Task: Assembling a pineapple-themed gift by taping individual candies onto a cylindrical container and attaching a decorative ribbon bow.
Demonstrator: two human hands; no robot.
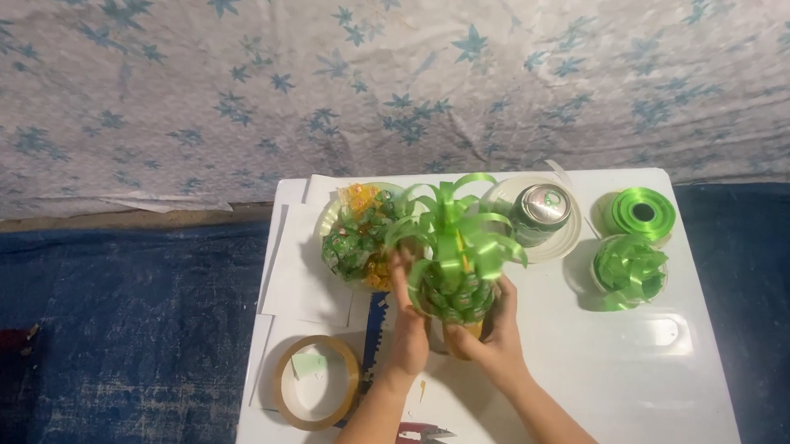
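The lower body of the pineapple-shaped craft (456, 295) is covered by the left hand (408, 328) and right hand (497, 328); what lies beneath cannot be told. Both forearms are cut off by the bottom edge. The red-handled snips (422, 437) are partly hidden under the left forearm. The plate (328, 218) is largely concealed by ribbon pieces. The can (541, 208) is too blurred for detail

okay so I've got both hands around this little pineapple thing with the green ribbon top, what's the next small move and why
Probably press the wrapped candies on the pineapple craft firm with the left hand and right hand. Both palms already cup its sides on the white table, so a gentle squeeze seems the natural next touch.
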